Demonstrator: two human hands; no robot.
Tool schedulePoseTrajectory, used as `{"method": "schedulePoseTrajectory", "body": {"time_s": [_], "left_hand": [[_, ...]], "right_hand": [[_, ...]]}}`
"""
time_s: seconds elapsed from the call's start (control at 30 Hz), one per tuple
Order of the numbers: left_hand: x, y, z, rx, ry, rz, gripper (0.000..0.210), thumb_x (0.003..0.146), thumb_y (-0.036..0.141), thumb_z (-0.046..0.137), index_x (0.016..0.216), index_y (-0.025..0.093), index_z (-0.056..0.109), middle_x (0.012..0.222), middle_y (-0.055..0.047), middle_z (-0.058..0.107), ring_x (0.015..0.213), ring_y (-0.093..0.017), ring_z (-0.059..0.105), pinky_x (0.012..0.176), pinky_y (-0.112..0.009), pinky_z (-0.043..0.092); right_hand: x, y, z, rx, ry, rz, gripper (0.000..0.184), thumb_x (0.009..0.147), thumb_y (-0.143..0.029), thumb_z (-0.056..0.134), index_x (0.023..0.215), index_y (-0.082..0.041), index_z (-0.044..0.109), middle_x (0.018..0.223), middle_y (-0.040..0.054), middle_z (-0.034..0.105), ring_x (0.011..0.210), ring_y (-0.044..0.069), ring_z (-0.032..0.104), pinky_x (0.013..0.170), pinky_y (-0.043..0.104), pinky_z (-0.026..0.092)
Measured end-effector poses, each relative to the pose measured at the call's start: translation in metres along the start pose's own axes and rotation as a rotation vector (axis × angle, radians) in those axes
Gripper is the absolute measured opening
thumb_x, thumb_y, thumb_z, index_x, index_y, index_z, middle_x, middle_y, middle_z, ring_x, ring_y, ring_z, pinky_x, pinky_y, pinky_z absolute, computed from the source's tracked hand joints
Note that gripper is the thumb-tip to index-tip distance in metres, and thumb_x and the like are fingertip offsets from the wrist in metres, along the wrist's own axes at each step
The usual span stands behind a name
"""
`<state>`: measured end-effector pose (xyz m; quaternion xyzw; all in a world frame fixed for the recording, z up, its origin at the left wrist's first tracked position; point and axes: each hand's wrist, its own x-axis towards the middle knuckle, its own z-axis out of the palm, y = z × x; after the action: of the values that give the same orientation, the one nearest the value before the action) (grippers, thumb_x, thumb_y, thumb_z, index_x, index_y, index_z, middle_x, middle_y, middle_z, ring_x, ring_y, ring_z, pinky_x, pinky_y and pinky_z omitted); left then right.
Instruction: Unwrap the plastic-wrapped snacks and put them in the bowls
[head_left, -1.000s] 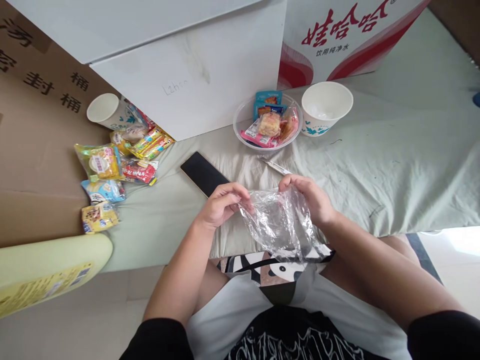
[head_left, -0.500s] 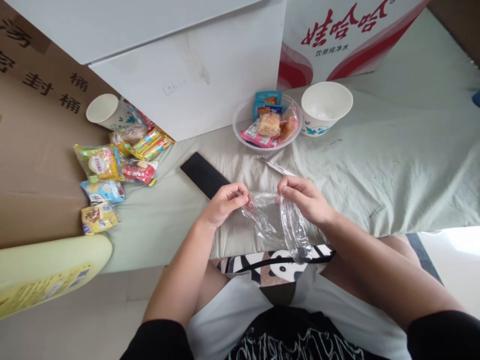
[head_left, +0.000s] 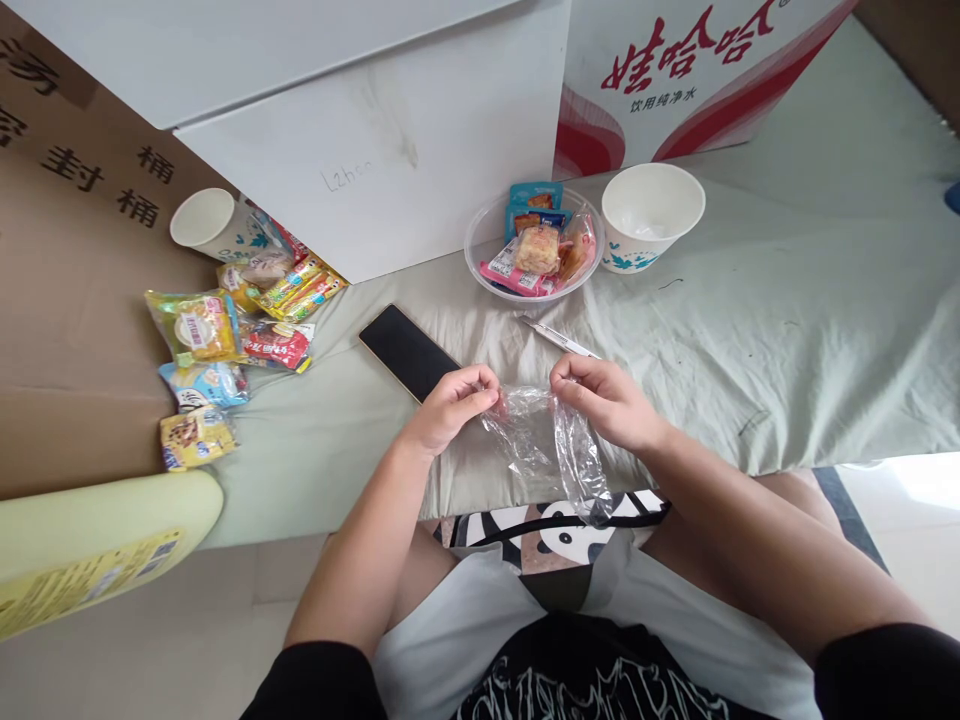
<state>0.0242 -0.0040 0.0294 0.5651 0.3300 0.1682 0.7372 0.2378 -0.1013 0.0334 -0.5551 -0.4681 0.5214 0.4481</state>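
A crinkled sheet of clear plastic film (head_left: 581,455), perhaps a thin bag, hangs between my hands over the near edge of the cloth. My left hand (head_left: 454,405) pinches its left top corner between thumb and fingers. On the other side, my right hand (head_left: 607,400) is closed on the right top part, from which a gathered strip drops down. Just behind my left hand lies a black phone (head_left: 409,350), face up and slanted. A slim utility knife (head_left: 559,337) rests on the cloth beyond my right hand.
A clear bowl (head_left: 474,262) of packaged snacks and a paper cup (head_left: 652,215) stand at the back. Several snack packets (head_left: 202,330) and another paper cup (head_left: 206,220) are at left. White boxes (head_left: 420,170) form the rear, and a pale yellow container (head_left: 112,530) sits at lower left.
My right hand has shifted slightly left, closer to my left hand. The hanging strip of film has swung left with it. Everything else has stayed in place.
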Motion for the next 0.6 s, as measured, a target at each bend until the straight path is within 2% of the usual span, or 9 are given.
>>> {"method": "schedulePoseTrajectory", "body": {"time_s": [0.4,0.47,0.6], "left_hand": [[0.0001,-0.0007,0.0001,0.015,-0.007,-0.018,0.028,0.081,0.041,0.076,0.076,0.017,0.061,0.068,0.001,0.065,0.066,-0.013,0.060,0.068,-0.026,0.047],[0.0002,-0.0019,0.0006,-0.051,0.008,-0.029,0.031,0.079,0.042,0.079,0.088,0.019,0.060,0.071,0.002,0.066,0.066,-0.012,0.062,0.068,-0.026,0.048],[0.0021,-0.0044,0.0041,-0.218,0.097,-0.093,0.072,0.070,0.042,0.090,0.124,0.025,0.046,0.087,0.003,0.072,0.073,-0.014,0.070,0.071,-0.026,0.052]], "right_hand": [[-0.0002,0.0027,0.0002,-0.024,-0.020,-0.024,0.025,0.089,-0.044,0.059,0.080,-0.021,0.057,0.068,-0.0009,0.055,0.061,0.012,0.046,0.057,0.027,0.037],[-0.0004,0.0023,0.0007,-0.022,-0.005,-0.022,0.024,0.087,-0.044,0.061,0.082,-0.021,0.057,0.068,-0.0020,0.054,0.059,0.011,0.044,0.056,0.027,0.036],[-0.0007,0.0024,0.0029,-0.049,0.092,0.024,0.024,0.083,-0.041,0.065,0.096,-0.022,0.057,0.063,-0.0072,0.046,0.053,0.010,0.039,0.052,0.026,0.031]]}}
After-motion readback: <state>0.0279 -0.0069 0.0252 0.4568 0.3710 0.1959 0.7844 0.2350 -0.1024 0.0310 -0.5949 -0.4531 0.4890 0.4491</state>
